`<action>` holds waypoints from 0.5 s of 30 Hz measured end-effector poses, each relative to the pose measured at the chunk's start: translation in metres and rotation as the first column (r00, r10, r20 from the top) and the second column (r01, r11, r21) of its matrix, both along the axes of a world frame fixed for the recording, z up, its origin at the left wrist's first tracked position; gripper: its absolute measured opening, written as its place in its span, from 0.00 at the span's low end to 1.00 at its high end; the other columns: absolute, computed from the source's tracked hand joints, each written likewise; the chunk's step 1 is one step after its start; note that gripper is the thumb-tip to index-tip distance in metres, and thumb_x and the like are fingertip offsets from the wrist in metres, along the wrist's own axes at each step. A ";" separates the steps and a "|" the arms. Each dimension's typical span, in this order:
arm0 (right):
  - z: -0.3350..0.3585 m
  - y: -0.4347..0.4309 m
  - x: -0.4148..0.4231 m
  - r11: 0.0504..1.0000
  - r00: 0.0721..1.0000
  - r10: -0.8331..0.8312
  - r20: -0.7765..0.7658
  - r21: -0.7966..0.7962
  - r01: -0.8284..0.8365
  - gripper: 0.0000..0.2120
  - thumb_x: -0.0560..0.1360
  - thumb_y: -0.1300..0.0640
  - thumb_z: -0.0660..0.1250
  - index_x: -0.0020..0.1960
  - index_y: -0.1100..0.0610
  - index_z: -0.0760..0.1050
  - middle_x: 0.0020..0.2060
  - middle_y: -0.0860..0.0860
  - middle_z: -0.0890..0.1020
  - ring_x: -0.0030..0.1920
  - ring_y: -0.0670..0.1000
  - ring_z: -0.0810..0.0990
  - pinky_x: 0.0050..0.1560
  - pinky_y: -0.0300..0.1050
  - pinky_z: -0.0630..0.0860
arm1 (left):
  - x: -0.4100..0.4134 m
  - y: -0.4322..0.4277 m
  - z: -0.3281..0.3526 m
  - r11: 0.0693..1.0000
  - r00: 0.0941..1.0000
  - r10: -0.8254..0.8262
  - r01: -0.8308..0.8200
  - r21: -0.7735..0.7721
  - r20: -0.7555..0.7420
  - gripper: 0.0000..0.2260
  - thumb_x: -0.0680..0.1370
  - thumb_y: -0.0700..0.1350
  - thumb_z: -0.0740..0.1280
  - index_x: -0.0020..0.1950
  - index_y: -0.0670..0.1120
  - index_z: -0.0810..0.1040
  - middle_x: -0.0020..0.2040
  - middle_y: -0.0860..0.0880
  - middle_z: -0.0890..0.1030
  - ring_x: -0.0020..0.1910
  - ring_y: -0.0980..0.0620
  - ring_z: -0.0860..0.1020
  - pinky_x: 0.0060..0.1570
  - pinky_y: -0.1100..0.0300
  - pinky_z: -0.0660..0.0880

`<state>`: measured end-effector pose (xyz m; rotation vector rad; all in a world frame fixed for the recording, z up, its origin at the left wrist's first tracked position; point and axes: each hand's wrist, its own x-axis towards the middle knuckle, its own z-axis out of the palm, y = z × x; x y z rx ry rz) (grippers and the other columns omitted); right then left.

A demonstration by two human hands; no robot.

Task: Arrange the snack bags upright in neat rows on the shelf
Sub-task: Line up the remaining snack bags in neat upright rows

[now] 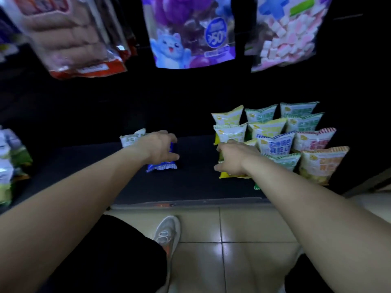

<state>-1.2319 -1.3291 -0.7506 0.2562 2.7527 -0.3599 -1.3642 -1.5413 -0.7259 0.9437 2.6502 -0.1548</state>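
Dark shelf [190, 187], rows of bags [296, 127] standing just beyond the right hand [234, 159], whose fingers grasp a yellow bag [230, 175]. Over on the left hand [157, 148], fingers clasp a flat blue bag [163, 166]; a pale bag [132, 139] lies loose beyond them, unplaced.

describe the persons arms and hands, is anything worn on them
The left arm and right arm are bare as far as they show, with no sleeves in view. The left hand and right hand wear no gloves; no watch, bracelet or ring shows, though the picture is dim.
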 end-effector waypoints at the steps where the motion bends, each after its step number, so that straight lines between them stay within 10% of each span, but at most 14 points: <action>1: -0.001 -0.014 -0.004 1.000 1.000 0.023 0.000 -0.008 -0.023 0.29 0.74 0.38 0.67 0.70 0.50 0.68 0.65 0.52 0.71 0.63 0.57 0.74 0.50 0.51 0.72 | 0.001 -0.021 -0.002 1.000 1.000 0.023 -0.023 0.007 -0.005 0.29 0.75 0.61 0.68 0.72 0.50 0.69 0.69 0.48 0.71 0.64 0.46 0.72 0.58 0.53 0.71; 15: -0.117 -0.125 -0.150 0.986 0.990 0.024 0.141 -0.170 0.000 0.29 0.74 0.39 0.68 0.70 0.51 0.67 0.65 0.53 0.71 0.60 0.55 0.75 0.56 0.52 0.76 | -0.071 -0.154 -0.057 0.942 0.938 0.314 -0.327 0.072 0.145 0.35 0.74 0.61 0.69 0.76 0.50 0.62 0.72 0.46 0.67 0.67 0.44 0.70 0.62 0.50 0.70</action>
